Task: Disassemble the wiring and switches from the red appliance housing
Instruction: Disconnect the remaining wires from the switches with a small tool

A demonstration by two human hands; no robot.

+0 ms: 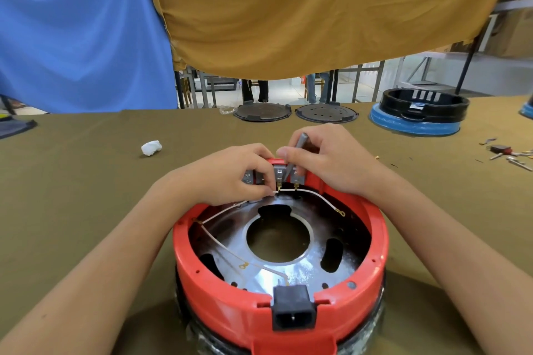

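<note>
At the near edge of the olive-covered table point(86, 181), the red appliance housing point(230, 302) sits upside down before us, its open underside showing a shiny metal plate point(277, 274) with a round central hole. Our left hand point(230, 173) pinches the white wire point(305, 192) where it meets the grey switch block point(278, 174) mounted on the housing's far rim. Our right hand point(326, 158) grips a grey tool point(298, 144), its tip set against the same switch block. More white wire loops across the plate, ending in small brass ring terminals point(341, 213). A black power socket point(292, 310) faces us on the housing's near wall. Toward the table's far edge lie two dark round plates point(261, 113), and at the far right corner stands a black housing on a blue-wrapped base point(421, 112). A crumpled white wad point(151, 147) rests left of centre; loose connectors and small parts point(504, 153) lie by the right edge. Blue and mustard cloths point(288, 8) hang beyond.
</note>
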